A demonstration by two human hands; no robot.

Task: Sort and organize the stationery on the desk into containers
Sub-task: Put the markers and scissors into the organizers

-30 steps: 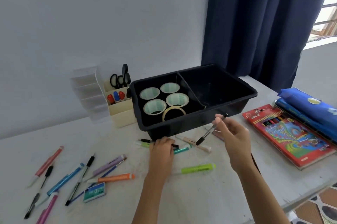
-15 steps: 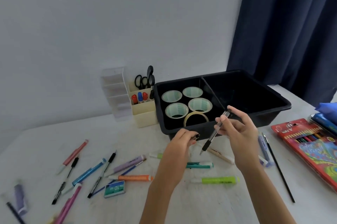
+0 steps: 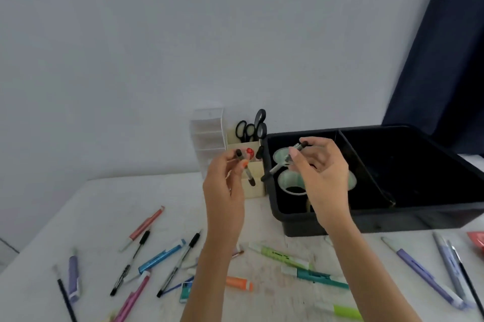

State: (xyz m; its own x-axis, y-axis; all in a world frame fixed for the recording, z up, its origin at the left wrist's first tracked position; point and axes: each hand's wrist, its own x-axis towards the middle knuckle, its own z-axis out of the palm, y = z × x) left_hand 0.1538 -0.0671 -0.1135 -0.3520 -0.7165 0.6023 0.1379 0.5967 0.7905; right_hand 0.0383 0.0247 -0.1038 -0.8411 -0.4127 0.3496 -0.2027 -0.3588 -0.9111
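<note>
My left hand (image 3: 225,190) pinches a black-tipped pen (image 3: 247,173) upright in front of the cream organizer (image 3: 251,188). My right hand (image 3: 322,177) pinches a second clear pen with black ends (image 3: 284,162), tilted, over the left compartment of the black bin (image 3: 392,219). Tape rolls (image 3: 290,182) lie in that compartment, partly hidden by my right hand. Several pens and highlighters lie scattered on the white desk (image 3: 78,217), among them a blue pen (image 3: 161,256), a green highlighter (image 3: 277,255) and a teal marker (image 3: 314,276).
The cream organizer holds black scissors (image 3: 252,127) and markers; a clear drawer unit (image 3: 208,138) stands to its left. The bin's right compartment (image 3: 419,169) looks dark and bare. Purple pens (image 3: 419,272) lie at right. A dark curtain (image 3: 450,46) hangs behind.
My left hand has lifted a pen off the desk. Both hands have risen towards the organizer and the bin, each with a pen. The camera has turned left and tilted up.
</note>
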